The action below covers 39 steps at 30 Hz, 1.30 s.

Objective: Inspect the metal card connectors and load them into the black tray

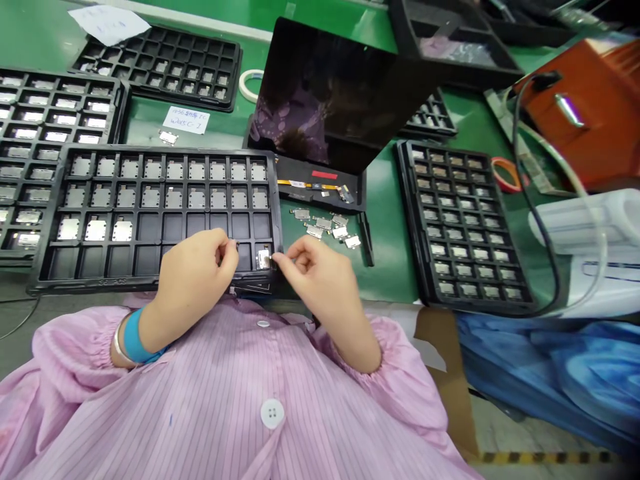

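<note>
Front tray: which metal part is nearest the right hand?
The metal part in the front tray, bottom-right corner; other visible ones sit in higher rows.

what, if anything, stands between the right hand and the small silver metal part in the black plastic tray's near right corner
Nothing visible does. The right hand has its fingertips beside the small silver part, at the edge of the black tray; contact is unclear.

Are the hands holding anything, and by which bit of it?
It can't be told. The right hand is at the right edge of a silver metal part in the black tray, without a clear grip; the left hand hides any hold.
</note>
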{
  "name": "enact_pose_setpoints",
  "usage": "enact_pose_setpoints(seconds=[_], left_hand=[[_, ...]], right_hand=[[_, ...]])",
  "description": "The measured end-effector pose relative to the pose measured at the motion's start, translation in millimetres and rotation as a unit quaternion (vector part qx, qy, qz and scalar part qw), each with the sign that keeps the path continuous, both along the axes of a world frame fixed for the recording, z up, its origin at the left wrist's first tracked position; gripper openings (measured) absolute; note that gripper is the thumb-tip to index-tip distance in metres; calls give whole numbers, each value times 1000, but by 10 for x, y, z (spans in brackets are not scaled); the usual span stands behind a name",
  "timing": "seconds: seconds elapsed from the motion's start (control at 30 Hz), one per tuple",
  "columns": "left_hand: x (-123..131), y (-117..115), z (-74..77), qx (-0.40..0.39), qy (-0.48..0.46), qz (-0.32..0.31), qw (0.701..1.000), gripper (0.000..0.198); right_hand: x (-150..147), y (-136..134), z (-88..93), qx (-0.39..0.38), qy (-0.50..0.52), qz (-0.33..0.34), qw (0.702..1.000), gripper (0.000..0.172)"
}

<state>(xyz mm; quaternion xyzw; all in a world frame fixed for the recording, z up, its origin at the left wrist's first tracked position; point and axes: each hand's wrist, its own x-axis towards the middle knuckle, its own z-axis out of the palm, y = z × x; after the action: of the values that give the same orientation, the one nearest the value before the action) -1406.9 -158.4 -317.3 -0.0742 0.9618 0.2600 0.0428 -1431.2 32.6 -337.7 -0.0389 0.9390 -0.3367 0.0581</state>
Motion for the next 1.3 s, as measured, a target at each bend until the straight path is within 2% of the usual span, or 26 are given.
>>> enact_pose_setpoints(seconds=[0.13,0.33,0.47,0.63,0.77,0.83,0.9,0.93,1.0,1.07,1.13,1.2,1.3], left_hand=[[-9,83,-49,-62,-5,-23,998,30],[-41,139,-50,-149,-56,-45,986,37],[-62,166,-37,-149,-64,-45,986,39],[-20,156,37,-158,-80,-62,982,50],[70,89,111,-158,-39,-61,985,46],[119,79,100,-108,24,-54,992,37],[156,110,48,30,51,-74,996,33],[168,139,14,124,35,-92,987,35],[179,205,-52,290,-31,-122,949,45],[182,247,-87,372,-62,-109,920,44],[185,239,-79,400,-51,-74,912,33],[191,182,-41,427,-38,-26,903,28],[196,47,12,467,-45,45,882,30]], right_hand=[[-1,410,57,-16,56,-83,995,16],[-11,931,65,74,-26,-82,993,11],[-28,1038,-57,96,-24,-72,992,12],[-92,1059,-258,56,-34,-54,996,17],[-122,1098,-288,16,-36,-81,996,20],[-91,1029,-224,-49,-24,-125,991,20],[-11,847,-111,-175,-24,-150,973,21],[46,719,-46,-252,-41,-141,957,23],[172,429,76,-377,-125,-70,915,26],[263,182,156,-418,-181,-13,890,25],[262,63,172,-403,-190,36,894,23],[141,100,126,-345,-137,57,927,21],[-186,333,-28,-162,24,-6,986,14]])
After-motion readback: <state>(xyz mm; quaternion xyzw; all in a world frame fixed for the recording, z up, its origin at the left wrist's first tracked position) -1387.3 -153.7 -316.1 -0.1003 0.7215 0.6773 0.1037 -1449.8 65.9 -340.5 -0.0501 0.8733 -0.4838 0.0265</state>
